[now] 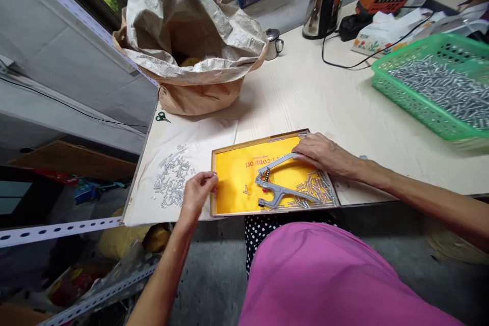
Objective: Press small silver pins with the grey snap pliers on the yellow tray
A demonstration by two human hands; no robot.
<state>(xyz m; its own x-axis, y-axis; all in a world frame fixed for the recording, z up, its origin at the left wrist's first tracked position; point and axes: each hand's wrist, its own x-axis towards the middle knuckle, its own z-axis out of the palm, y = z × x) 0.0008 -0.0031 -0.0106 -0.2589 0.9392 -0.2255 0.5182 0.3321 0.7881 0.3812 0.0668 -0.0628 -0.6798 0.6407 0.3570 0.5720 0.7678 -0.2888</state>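
A shallow tray with a yellow bottom lies at the table's front edge. In it is a pair of grey spring-loaded pliers, its handles spread apart. My right hand is closed around the end of the upper handle, near the tray's far right corner. Small metal pins are heaped in the tray's right part, and a couple lie loose near the pliers' jaws. At the tray's left rim my left hand is pinched closed; what its fingertips hold is too small to make out.
Left of the tray, many small metal pins are spread on a white cloth. Behind stand an open woven sack, green scissors, a metal cup and a kettle. A green basket of metal pieces is at right.
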